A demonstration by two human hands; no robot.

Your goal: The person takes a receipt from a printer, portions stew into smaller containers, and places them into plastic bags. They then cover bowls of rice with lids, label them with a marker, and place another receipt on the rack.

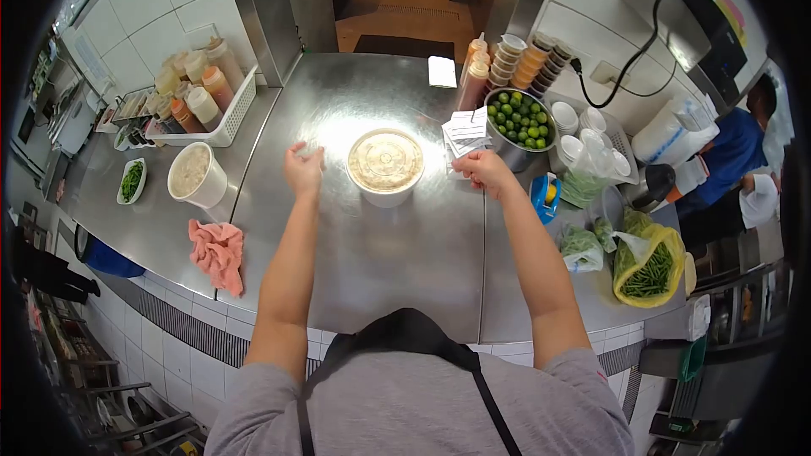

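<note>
A round white tub [385, 164] with a translucent lid stands on the steel counter [380, 262] in front of me. My left hand [303, 170] is just left of the tub, apart from it, with its fingers spread and nothing in them. To the right of the tub, my right hand [485, 171] pinches the lower edge of some white paper slips [465, 130]. The slips lie beside a steel bowl of green limes [519, 121].
Sauce bottles fill a white basket [230, 123] at left, near an open white tub [197, 173] and a pink cloth [217, 255]. Stacked sauce cups [532, 66], a blue object [545, 198] and a yellow bag of green beans [649, 266] are at right. A person in blue [728, 152] stands beyond.
</note>
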